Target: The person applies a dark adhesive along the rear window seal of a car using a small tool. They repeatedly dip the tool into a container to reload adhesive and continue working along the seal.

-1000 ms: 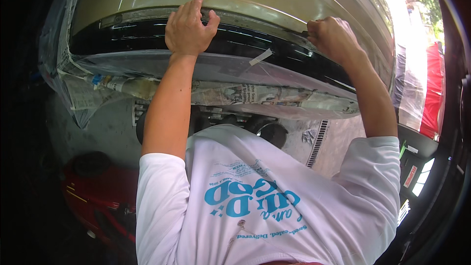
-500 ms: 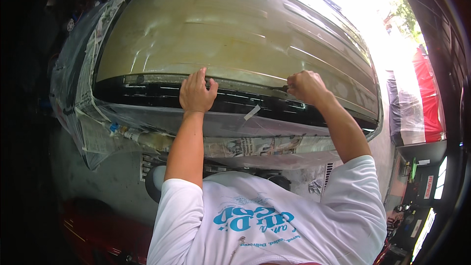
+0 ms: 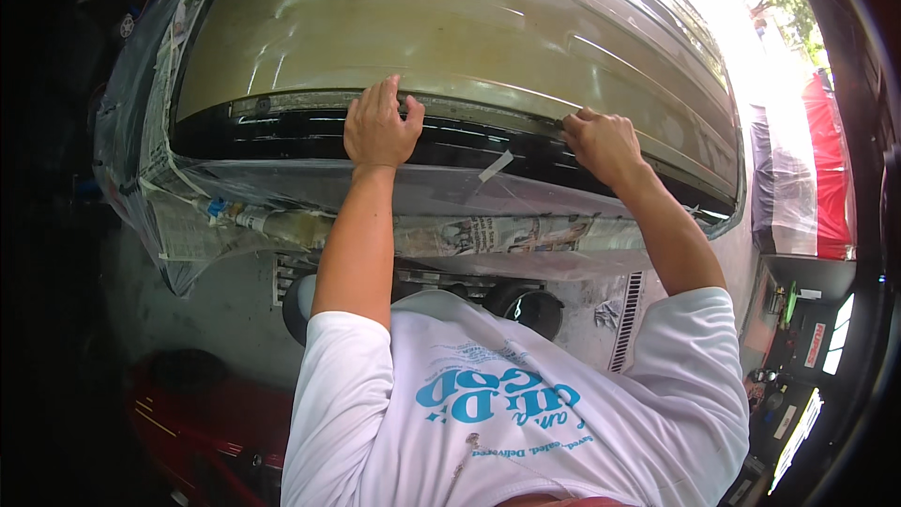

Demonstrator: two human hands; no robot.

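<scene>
In front of me lies a vehicle's ribbed roof (image 3: 422, 28), a dull golden olive. Along its near edge runs a narrow grey groove (image 3: 488, 114), with a glossy black band (image 3: 300, 136) below it. My left hand (image 3: 383, 127) rests on the groove and the band, fingers stretched out and thumb apart, holding nothing. Farther right along the same groove, my right hand (image 3: 605, 145) is closed in a pinch. A thin dark tool (image 3: 556, 121) barely shows at its fingertips; most of it is hidden by the fingers.
Clear plastic sheeting (image 3: 150, 160) and taped newspaper (image 3: 507, 233) cover the vehicle below the band. A strip of pale tape (image 3: 496, 166) sticks on the near side. A dark round container (image 3: 526, 310) stands on the floor near me. Behind at left is a red car (image 3: 206, 422).
My right hand has turned lower and nearer the groove, hiding more of the thin dark tool. My left hand stays at the same spot on the edge. The whole view has shifted slightly.
</scene>
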